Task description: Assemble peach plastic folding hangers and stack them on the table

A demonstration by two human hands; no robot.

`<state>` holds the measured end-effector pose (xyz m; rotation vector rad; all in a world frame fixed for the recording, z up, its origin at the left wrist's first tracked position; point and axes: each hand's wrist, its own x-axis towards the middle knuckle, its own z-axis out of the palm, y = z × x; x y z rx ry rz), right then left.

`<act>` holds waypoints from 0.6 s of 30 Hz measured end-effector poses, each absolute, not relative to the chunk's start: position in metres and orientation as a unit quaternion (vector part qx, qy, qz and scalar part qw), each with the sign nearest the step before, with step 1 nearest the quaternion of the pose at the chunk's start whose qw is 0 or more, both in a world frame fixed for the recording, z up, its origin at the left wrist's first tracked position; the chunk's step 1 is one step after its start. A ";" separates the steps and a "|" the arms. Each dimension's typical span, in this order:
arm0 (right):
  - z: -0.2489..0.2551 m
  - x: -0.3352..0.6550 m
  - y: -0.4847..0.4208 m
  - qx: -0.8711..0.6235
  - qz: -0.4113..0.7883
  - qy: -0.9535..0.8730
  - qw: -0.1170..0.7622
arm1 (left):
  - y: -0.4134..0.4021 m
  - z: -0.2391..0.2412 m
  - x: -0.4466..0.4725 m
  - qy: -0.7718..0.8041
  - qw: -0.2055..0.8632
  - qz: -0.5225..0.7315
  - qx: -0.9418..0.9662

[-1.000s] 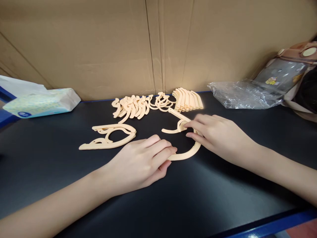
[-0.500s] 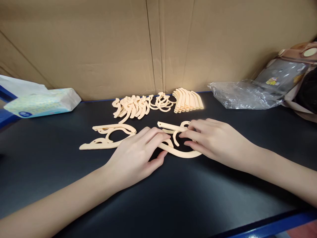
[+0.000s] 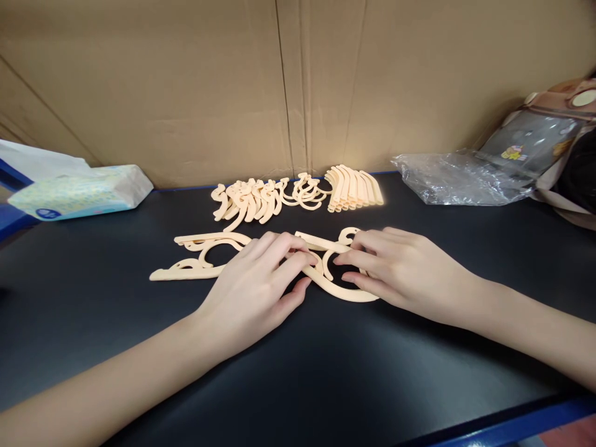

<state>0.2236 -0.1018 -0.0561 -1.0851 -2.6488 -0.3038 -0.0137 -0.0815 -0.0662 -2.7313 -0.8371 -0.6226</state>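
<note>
A beige folding hanger [image 3: 344, 293] lies on the dark table between my hands. My left hand [image 3: 261, 279] is closed around the left end of its lower arm, with thumb and fingertips on the piece. At the other end, my right hand [image 3: 403, 267] grips the hanger's bend and hides the joint there. The upper arm [image 3: 321, 241] and a curved hook part show between the hands. Another beige folding hanger [image 3: 186, 273] lies partly behind my left hand, its two arms pointing left.
Farther back are a pile of short curved arms [image 3: 251, 198], several loose hooks [image 3: 307, 191] and a neat stack of longer arms [image 3: 356, 187]. A tissue pack [image 3: 93, 192] is at left. Crumpled clear plastic [image 3: 456, 180] and a transparent bag [image 3: 526, 139] lie at right, before the cardboard wall [image 3: 209, 93].
The hanger's lower arm has tilted, its left end higher and its bend slightly lower. The curved hook part has shifted left and down. Both hands have moved only a little.
</note>
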 end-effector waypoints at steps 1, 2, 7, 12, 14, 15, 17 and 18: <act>-0.056 0.224 -0.102 -0.375 -0.101 -0.912 0.132 | -0.081 -0.066 -0.014 -0.288 0.124 -0.214 -0.925; -0.056 0.224 -0.102 -0.375 -0.097 -0.912 0.133 | -0.081 -0.067 -0.014 -0.295 0.139 -0.218 -0.920; -0.055 0.224 -0.102 -0.368 -0.078 -0.916 0.140 | -0.079 -0.068 -0.016 -0.336 0.138 -0.224 -0.904; -0.052 0.221 -0.106 -0.344 -0.061 -0.922 0.165 | -0.077 -0.069 -0.016 -0.356 0.117 -0.221 -0.900; -0.052 0.220 -0.107 -0.338 -0.050 -0.924 0.170 | -0.077 -0.070 -0.016 -0.357 0.105 -0.217 -0.903; -0.052 0.219 -0.108 -0.336 -0.044 -0.925 0.171 | -0.077 -0.069 -0.016 -0.355 0.099 -0.213 -0.905; -0.052 0.218 -0.109 -0.333 -0.032 -0.926 0.174 | -0.077 -0.069 -0.016 -0.351 0.088 -0.211 -0.908; -0.053 0.218 -0.109 -0.331 -0.027 -0.927 0.176 | -0.078 -0.069 -0.016 -0.350 0.079 -0.211 -0.909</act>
